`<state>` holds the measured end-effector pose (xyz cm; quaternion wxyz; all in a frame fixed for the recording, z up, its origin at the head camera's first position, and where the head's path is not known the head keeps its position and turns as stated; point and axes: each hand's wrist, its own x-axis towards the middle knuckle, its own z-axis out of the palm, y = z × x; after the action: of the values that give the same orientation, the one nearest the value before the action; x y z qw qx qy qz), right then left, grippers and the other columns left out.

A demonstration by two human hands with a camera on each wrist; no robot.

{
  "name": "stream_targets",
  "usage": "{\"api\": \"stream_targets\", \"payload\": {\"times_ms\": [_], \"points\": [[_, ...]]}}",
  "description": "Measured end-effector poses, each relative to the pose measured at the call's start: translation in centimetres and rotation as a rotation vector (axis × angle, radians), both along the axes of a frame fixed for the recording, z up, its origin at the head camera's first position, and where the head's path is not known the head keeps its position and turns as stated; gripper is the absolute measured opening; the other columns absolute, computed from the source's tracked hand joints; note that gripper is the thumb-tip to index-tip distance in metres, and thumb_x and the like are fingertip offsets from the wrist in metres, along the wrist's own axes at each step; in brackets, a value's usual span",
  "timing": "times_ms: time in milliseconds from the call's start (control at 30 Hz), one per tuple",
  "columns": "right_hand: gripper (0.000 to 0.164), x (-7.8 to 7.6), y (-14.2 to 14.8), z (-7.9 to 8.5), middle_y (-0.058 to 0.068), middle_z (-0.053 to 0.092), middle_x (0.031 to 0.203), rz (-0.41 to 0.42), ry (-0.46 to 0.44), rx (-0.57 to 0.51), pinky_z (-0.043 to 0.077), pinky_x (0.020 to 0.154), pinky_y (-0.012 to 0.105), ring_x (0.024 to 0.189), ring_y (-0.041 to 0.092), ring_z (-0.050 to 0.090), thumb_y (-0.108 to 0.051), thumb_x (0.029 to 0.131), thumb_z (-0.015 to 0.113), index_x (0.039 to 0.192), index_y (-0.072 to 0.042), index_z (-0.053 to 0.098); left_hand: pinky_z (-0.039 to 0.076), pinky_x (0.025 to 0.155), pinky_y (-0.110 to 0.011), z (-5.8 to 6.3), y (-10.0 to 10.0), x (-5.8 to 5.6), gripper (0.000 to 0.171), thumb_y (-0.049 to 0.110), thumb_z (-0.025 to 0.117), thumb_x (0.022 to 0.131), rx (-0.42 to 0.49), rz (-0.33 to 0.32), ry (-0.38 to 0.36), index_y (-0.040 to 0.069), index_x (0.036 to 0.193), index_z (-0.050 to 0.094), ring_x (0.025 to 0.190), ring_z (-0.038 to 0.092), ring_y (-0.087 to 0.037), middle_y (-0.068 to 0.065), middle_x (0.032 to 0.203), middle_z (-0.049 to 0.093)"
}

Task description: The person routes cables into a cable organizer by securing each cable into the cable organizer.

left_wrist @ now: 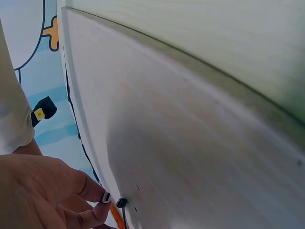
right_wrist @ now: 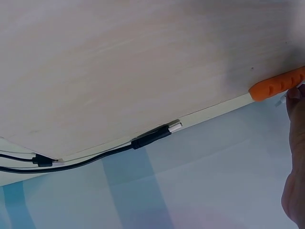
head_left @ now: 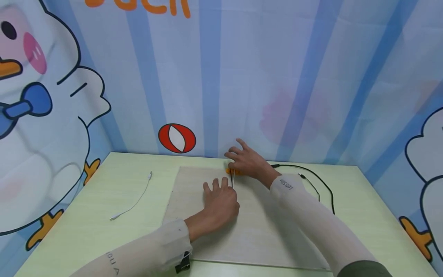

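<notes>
My left hand (head_left: 219, 206) reaches over the pale board (head_left: 249, 234). In the left wrist view its thumb and finger pinch a small white USB plug (left_wrist: 106, 197). Just beside that plug, a black cable plug (left_wrist: 122, 202) lies on the board. An orange ridged cable holder (right_wrist: 276, 86) sits at the board's far edge, partly hidden by my right hand (head_left: 248, 159). Right-hand fingertips pinch a white cable end (right_wrist: 281, 101) against the holder's back side. Between the hands, the white cable (head_left: 233, 179) and a black cable (head_left: 231, 177) run from the holder.
A short white cable (head_left: 136, 202) lies on the table left of the board. Right of the holder, a thick black cable (head_left: 320, 179) and a thinner black cable (head_left: 313, 187) curve along the table. A printed curtain (head_left: 238, 77) hangs behind the table's back edge.
</notes>
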<state>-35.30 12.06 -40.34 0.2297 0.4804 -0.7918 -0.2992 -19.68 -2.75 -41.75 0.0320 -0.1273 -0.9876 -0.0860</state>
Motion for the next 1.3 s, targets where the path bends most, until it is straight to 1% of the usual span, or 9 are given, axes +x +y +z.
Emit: {"api": "stream_targets", "payload": {"times_ms": [100, 267, 333, 467, 700, 867, 933, 1033, 1300], "points": [[0.027, 0.0, -0.2, 0.1, -0.004, 0.067, 0.157, -0.005, -0.01, -0.001, 0.037, 0.134, 0.063, 0.147, 0.023, 0.059, -0.022, 0.1, 0.088, 0.121, -0.038, 0.083, 0.043, 0.114, -0.08, -1.4, 0.3, -0.7, 0.024, 0.028, 0.081, 0.099, -0.015, -0.011, 0.052, 0.004, 0.099, 0.084, 0.137, 0.059, -0.053, -0.021, 0.132, 0.065], [0.025, 0.0, -0.4, 0.2, -0.004, 0.067, 0.156, -0.021, -0.022, -0.005, 0.036, 0.135, 0.063, 0.148, 0.024, 0.059, -0.023, 0.1, 0.088, 0.12, -0.037, 0.084, 0.043, 0.115, -0.079, -1.2, 0.7, -0.6, 0.025, 0.029, 0.082, 0.1, -0.039, -0.013, 0.069, 0.005, 0.101, 0.084, 0.139, 0.058, -0.053, -0.022, 0.135, 0.065], [0.023, 0.0, -0.4, 0.1, -0.004, 0.067, 0.156, -0.025, -0.019, -0.006, 0.036, 0.135, 0.063, 0.148, 0.023, 0.059, -0.023, 0.1, 0.088, 0.119, -0.036, 0.085, 0.042, 0.118, -0.078, 0.1, 0.8, 0.2, 0.026, 0.029, 0.082, 0.101, -0.048, -0.005, 0.044, 0.004, 0.1, 0.084, 0.141, 0.057, -0.052, -0.021, 0.135, 0.065], [0.019, -0.1, -0.4, 0.1, -0.004, 0.067, 0.156, -0.033, -0.016, -0.014, 0.036, 0.135, 0.063, 0.147, 0.024, 0.058, -0.024, 0.101, 0.087, 0.117, -0.034, 0.085, 0.042, 0.118, -0.078, 0.3, 0.6, 0.4, 0.025, 0.028, 0.083, 0.101, -0.056, -0.01, 0.037, 0.003, 0.098, 0.084, 0.142, 0.057, -0.053, -0.021, 0.135, 0.066], [0.015, -0.2, -0.8, 0.3, -0.004, 0.068, 0.154, -0.062, -0.025, -0.029, 0.035, 0.136, 0.063, 0.147, 0.024, 0.058, -0.022, 0.101, 0.087, 0.11, -0.034, 0.087, 0.044, 0.117, -0.079, 0.0, 0.5, 0.1, 0.023, 0.027, 0.084, 0.101, -0.064, -0.027, 0.05, 0.004, 0.096, 0.085, 0.142, 0.058, -0.054, -0.022, 0.134, 0.067], [0.012, -0.2, -1.4, 0.6, -0.004, 0.069, 0.155, -0.086, -0.046, -0.024, 0.032, 0.137, 0.062, 0.148, 0.025, 0.057, -0.022, 0.102, 0.087, 0.108, -0.032, 0.088, 0.045, 0.111, -0.082, -1.1, 0.5, -0.9, 0.022, 0.025, 0.084, 0.098, -0.027, -0.034, 0.065, 0.005, 0.088, 0.083, 0.14, 0.058, -0.057, -0.024, 0.134, 0.066], [0.013, -0.3, -1.5, 0.6, -0.004, 0.068, 0.155, -0.095, -0.055, -0.02, 0.031, 0.138, 0.062, 0.149, 0.025, 0.057, -0.022, 0.101, 0.087, 0.109, -0.032, 0.088, 0.045, 0.112, -0.082, -1.0, 0.5, -0.9, 0.022, 0.025, 0.084, 0.098, -0.02, -0.035, 0.051, 0.005, 0.088, 0.083, 0.14, 0.057, -0.057, -0.024, 0.135, 0.065], [0.013, -0.3, -1.5, 0.5, -0.004, 0.068, 0.156, -0.102, -0.065, -0.018, 0.031, 0.138, 0.062, 0.15, 0.025, 0.056, -0.022, 0.101, 0.088, 0.109, -0.032, 0.088, 0.043, 0.116, -0.08, 0.3, 0.6, -0.2, 0.02, 0.023, 0.082, 0.1, -0.022, -0.032, 0.012, 0.006, 0.089, 0.083, 0.142, 0.056, -0.055, -0.022, 0.137, 0.065], [0.018, -0.5, -1.6, -0.2, -0.005, 0.068, 0.155, -0.106, -0.066, -0.012, 0.032, 0.138, 0.06, 0.15, 0.025, 0.057, -0.021, 0.1, 0.089, 0.112, -0.035, 0.087, 0.044, 0.114, -0.079, 0.4, 0.5, 0.1, 0.018, 0.02, 0.082, 0.101, 0.007, -0.029, -0.016, 0.007, 0.089, 0.083, 0.133, 0.06, -0.052, -0.02, 0.133, 0.065]]}}
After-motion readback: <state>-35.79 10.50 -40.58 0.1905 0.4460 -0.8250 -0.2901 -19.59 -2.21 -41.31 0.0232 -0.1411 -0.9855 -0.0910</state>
